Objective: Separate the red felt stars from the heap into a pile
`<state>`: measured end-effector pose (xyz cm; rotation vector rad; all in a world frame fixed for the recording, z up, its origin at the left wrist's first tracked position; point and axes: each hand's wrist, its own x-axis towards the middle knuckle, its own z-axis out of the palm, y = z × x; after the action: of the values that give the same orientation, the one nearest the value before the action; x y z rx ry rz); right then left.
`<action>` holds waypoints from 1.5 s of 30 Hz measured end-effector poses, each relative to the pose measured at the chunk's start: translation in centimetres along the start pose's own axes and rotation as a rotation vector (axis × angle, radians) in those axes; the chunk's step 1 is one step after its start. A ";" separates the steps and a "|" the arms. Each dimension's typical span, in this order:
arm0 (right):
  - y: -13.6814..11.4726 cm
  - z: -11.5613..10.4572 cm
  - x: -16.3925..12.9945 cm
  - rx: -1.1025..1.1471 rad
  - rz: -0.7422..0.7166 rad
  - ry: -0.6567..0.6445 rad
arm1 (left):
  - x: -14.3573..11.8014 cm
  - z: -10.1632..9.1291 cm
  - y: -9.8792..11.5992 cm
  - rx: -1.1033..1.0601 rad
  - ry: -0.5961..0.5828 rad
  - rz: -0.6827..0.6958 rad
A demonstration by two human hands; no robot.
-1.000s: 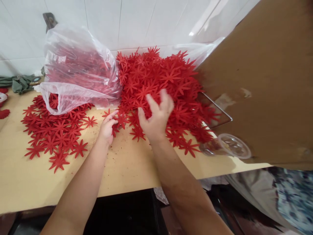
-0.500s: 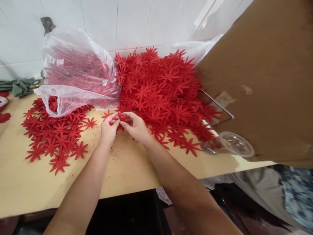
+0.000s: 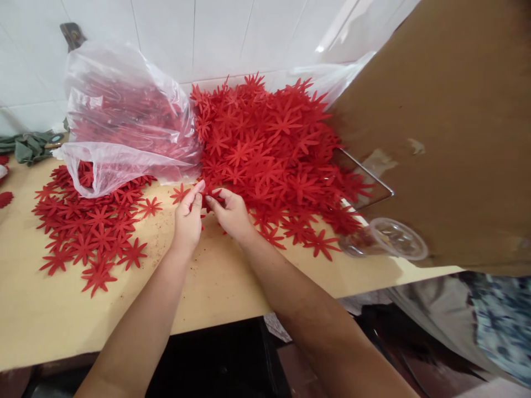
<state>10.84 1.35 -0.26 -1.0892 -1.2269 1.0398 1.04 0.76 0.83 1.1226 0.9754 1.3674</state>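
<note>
Near the middle of the table, my right hand (image 3: pixel 232 214) pinches a red flower-shaped cutout (image 3: pixel 213 195) between thumb and fingers. Just left of it, my left hand (image 3: pixel 189 216) has its thumb pressed against its straightened fingers. Whatever lies between those fingertips is too small to make out. Beyond both hands rises a big heap of red flower cutouts (image 3: pixel 265 143), with long narrow petals. A second, flatter pile of the same cutouts (image 3: pixel 97 221) spreads over the table to the left. One loose red cutout (image 3: pixel 180 193) lies beside my left fingertips.
A clear plastic bag (image 3: pixel 128 116) full of red pieces sits behind the left pile. At the right stand a large cardboard sheet (image 3: pixel 448 138), a bent metal wire (image 3: pixel 369 171) and a tipped clear plastic cup (image 3: pixel 398 239). Green cloth (image 3: pixel 29 146) lies far left.
My hands have drawn slightly apart. The left fingers have straightened upward, while the right hand keeps its pinch on the cutout. The view has shifted slightly.
</note>
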 end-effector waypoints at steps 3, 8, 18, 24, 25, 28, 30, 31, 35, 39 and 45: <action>-0.4 -0.3 0.0 -0.005 -0.008 0.014 | 0.3 -0.3 -0.2 -0.094 0.033 -0.079; -0.7 -0.8 -0.1 -0.118 -0.038 0.028 | 0.8 -0.9 -0.3 -0.135 0.064 -0.214; -0.8 -0.7 0.0 -0.139 0.012 0.058 | 0.1 -0.2 0.4 -0.011 -0.101 -0.244; -1.2 -0.5 -0.3 -0.101 0.030 -0.113 | 0.4 -0.3 0.5 -0.049 0.012 -0.243; -1.2 -0.5 -0.3 -0.086 0.030 -0.117 | 0.5 -0.3 0.5 -0.060 0.039 -0.247; -1.1 -0.6 -0.3 -0.076 0.004 -0.137 | 0.7 -0.5 0.5 -0.099 0.116 -0.261; -1.2 -0.8 -0.3 -0.111 -0.038 -0.142 | 0.9 -0.8 0.4 -0.128 0.151 -0.256; -1.4 -1.0 -0.3 -0.137 -0.063 -0.123 | 1.0 -1.0 0.4 -0.145 0.169 -0.245; -2.4 -2.6 0.0 -0.230 -0.190 0.124 | 1.4 -1.7 0.0 -0.187 0.208 -0.227; -2.3 -5.4 1.2 -0.218 -0.286 0.517 | 1.5 -1.7 -0.3 -0.171 0.200 -0.234; -0.9 -7.4 2.5 -0.226 -0.300 0.837 | 1.3 -1.1 -0.2 -0.030 0.133 -0.237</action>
<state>18.45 3.17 0.91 -1.2769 -0.7815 0.1556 0.05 2.07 0.52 0.8718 1.1416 1.2710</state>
